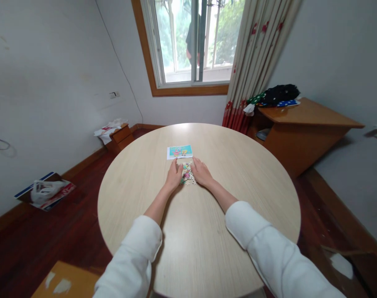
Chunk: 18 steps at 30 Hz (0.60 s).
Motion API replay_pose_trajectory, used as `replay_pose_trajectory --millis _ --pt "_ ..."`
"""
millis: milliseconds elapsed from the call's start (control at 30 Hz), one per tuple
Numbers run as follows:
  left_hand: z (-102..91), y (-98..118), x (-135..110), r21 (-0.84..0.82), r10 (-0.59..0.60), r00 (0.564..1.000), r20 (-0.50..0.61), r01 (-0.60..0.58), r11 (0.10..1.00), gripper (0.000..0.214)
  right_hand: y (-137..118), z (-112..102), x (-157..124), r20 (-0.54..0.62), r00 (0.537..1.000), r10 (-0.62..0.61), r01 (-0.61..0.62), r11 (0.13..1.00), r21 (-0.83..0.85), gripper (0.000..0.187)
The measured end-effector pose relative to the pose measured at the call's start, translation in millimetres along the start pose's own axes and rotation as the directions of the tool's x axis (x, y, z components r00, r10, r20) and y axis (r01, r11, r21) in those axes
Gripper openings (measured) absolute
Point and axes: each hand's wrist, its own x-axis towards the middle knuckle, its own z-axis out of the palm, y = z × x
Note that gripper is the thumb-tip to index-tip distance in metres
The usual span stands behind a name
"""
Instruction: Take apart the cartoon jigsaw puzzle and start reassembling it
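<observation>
I note a loose heap of small, flat, multicoloured puzzle pieces (187, 175) mid-frame, visible long axis up-down, between bare left hand (174, 174) and bare right hand (201, 171), both unclenched, about equally near.

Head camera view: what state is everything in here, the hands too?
Left hand: open, curved beside the pieces.
Right hand: open, curved on their other side.
Jigsaw pieces: loose, heaped together.
Picture sheet: lying flat, picture side up.
Curtain: gathered at one side of the window.
Dark cloth: crumpled on the wooden desk.
Plastic bag: crumpled.
</observation>
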Motion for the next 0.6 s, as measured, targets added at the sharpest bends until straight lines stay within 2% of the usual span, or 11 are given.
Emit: replay_pose_trajectory --millis 100,200,333,433,533,600 --pt "7.5 7.6 4.9 0.090 0.013 0.996 0.084 -0.020 0.996 0.050 -6.7 1.0 8.5 0.119 0.993 -0.022 0.030 0.997 -0.067 0.047" --pt "10.3 13.4 5.9 0.103 0.004 0.992 0.130 -0.018 0.994 0.045 -7.8 -1.4 11.2 0.135 0.986 -0.095 0.086 0.994 0.072 0.042" --pt "-0.5 9.0 -5.7 -0.098 -0.048 0.997 0.056 0.053 0.994 0.042 4.2 -7.3 -4.2 0.000 1.000 -0.009 0.009 0.958 0.286 0.046" --pt "-15.9 -0.1 -23.7 -0.165 -0.043 0.999 -0.017 0.040 0.986 0.041 16.7 -11.0 -29.6 -0.103 0.995 0.009 0.018 0.966 0.257 0.055" --pt "-25.9 -7.7 -35.5 -0.181 -0.079 0.994 -0.069 0.066 0.981 0.040 22.9 -11.6 -49.1 -0.058 0.998 -0.011 0.021 0.982 0.187 0.067" --pt "-24.1 -9.8 -34.2 -0.198 -0.138 0.985 -0.101 0.116 0.973 0.041 20.9 -8.7 -51.0 -0.024 0.999 0.022 -0.018 0.990 0.143 0.072"
